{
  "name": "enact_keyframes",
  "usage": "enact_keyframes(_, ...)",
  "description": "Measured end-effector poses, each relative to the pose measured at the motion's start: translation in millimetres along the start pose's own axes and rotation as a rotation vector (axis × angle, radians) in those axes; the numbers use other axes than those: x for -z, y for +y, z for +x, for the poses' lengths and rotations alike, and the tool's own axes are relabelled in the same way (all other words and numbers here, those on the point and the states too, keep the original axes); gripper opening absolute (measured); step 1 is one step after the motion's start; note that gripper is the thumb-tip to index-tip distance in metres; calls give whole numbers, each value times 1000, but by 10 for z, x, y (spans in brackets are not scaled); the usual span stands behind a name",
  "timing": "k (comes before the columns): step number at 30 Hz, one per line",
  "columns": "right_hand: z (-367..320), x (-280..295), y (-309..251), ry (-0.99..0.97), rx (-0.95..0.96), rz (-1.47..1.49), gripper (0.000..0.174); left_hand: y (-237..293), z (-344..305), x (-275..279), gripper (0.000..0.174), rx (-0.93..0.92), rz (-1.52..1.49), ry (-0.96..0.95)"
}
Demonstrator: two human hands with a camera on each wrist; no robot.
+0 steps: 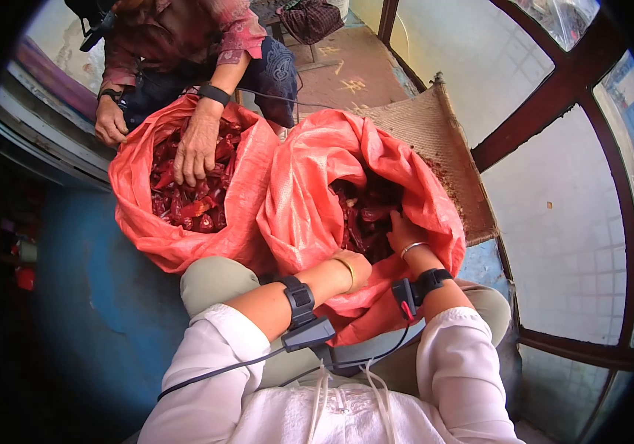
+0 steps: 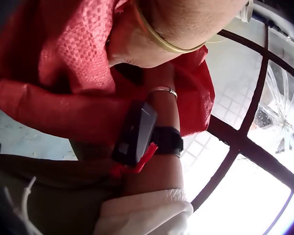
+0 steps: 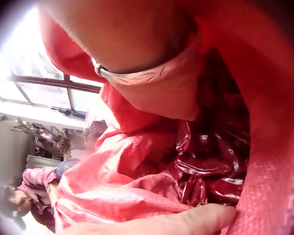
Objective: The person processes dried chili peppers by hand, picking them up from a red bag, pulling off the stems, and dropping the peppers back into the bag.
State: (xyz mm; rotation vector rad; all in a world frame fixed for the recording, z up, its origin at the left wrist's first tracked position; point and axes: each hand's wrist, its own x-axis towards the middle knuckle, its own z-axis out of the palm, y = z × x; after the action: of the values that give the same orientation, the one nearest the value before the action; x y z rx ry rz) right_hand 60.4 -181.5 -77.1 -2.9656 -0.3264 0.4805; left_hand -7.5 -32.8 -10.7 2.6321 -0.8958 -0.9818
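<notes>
Dark red, glossy dried chillies (image 1: 354, 231) lie inside a red woven plastic sack (image 1: 298, 196) that stands between my knees. My left hand (image 1: 359, 269) grips the sack's near rim, its wrist bent inward. In the right wrist view a finger (image 3: 206, 219) of that hand lies over the rim beside the chillies. Reaching down into the mouth of the sack, my right hand (image 1: 404, 231) is among the chillies at the right side. Its fingertips are mostly hidden, and I cannot tell what they hold.
Another red sack (image 1: 246, 214) of chillies stands against mine on the left, with another person's hand (image 1: 197, 148) in it. A woven mat (image 1: 413, 118) lies behind, by the framed window panes (image 1: 576, 222) on the right. Cables run from my wrist cameras (image 1: 308, 333) across my lap.
</notes>
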Motion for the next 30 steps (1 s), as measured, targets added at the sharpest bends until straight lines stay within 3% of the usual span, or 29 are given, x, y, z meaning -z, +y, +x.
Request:
enact_keyframes(6, 190, -289, -55, 170, 63, -25, 47, -58, -6, 24, 25, 9, 4, 19)
enact_keyframes(8, 289, -508, -3, 376, 179, -27, 48, -127, 23, -13, 24, 28, 31, 30)
enact_keyframes(12, 233, -380, -104, 189, 156, -73, 47, -188, 42, -7, 22, 84, 79, 49)
enact_keyframes(14, 244, -357, -114, -37, 44, -14, 46, -213, 82, -41, 25, 121, 96, 67)
enact_keyframes(18, 240, -323, -123, -63, 40, -117, 42, -205, 111, 14, 27, 149, 124, 78)
enact_keyframes(21, 328, -632, -10, 62, 78, -125, 32, -260, 149, -15, 27, 178, 164, 79)
enact_keyframes(23, 273, -486, -70, 101, 118, -124, 22, -236, 140, 59, 25, 213, 128, 11)
enact_keyframes(26, 335, -600, -59, 141, 146, -78, 21, -247, 126, 63, 24, 194, 184, -18)
enact_keyframes(30, 258, -332, -220, 85, 153, 15, 18, -351, 176, -30, 24, 222, 81, 60)
